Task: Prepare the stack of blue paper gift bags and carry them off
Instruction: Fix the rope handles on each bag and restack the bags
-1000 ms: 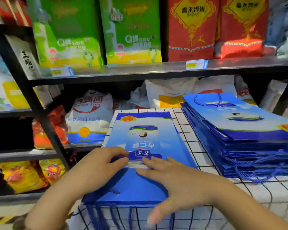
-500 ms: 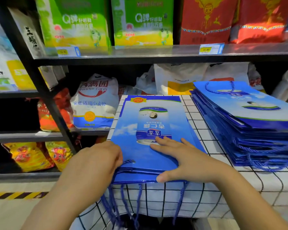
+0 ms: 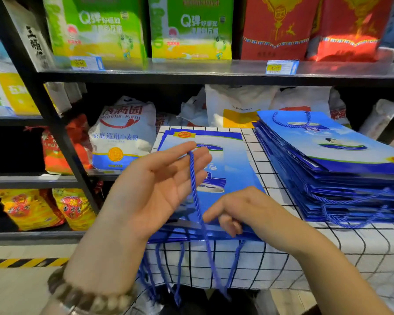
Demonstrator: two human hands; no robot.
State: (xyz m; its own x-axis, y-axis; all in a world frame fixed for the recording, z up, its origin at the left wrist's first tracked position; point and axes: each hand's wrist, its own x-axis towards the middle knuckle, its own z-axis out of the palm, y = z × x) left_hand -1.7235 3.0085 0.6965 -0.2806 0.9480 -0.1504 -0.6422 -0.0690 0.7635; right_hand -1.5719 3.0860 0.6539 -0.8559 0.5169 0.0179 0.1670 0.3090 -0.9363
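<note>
Handle of twisted blue rope (image 3: 195, 189) drapes over the flat, open-fingered left hand (image 3: 155, 189) above the stack of blue paper gift bags (image 3: 232, 160); right hand (image 3: 243, 210) grips that stack's near edge.

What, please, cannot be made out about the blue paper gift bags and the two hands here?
Head view:
Bag count in the near stack of blue paper gift bags: right hand covers its edge.
What that hand grips: fingers curled under.
Larger blue bag stack: cut by right edge.
Yellow price tag: blurred.
</note>
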